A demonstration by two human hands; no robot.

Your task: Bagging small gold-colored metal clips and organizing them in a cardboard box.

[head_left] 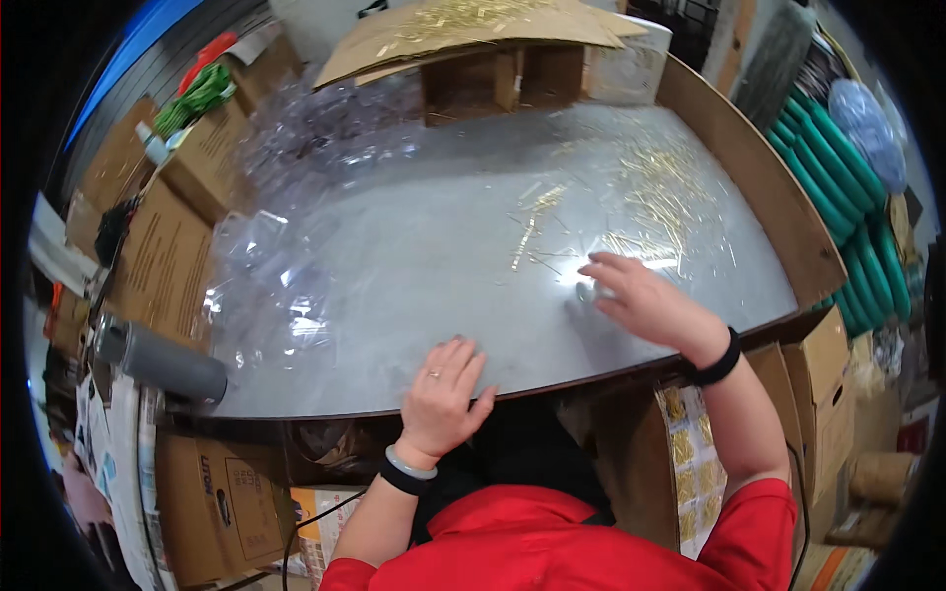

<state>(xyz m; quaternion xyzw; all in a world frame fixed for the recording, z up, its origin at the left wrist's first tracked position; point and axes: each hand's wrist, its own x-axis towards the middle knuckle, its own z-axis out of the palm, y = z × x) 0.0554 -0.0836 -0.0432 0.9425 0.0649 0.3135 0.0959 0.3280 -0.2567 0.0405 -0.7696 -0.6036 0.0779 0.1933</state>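
Note:
My left hand (445, 394) lies flat at the near edge of the grey tabletop (414, 266), fingers stretched out, with nothing in it. To the right, my right hand (645, 303) is over the table with its fingers curved. A small, clear, shiny thing (588, 292) shows between its thumb and fingertips; its kind is too small to make out. Just beyond that hand lie many loose thin gold-coloured pins (665, 202), scattered across the right side. A smaller strip of gold pieces (532, 227) lies nearer the middle.
Clear plastic packs (271, 286) heap along the left side. A grey bottle (163, 360) lies at the near left corner. Cardboard with gold pieces (473, 34) covers a wooden compartment box (463, 84) at the back. A raised brown board (754, 177) borders the right; cartons (222, 502) stand below.

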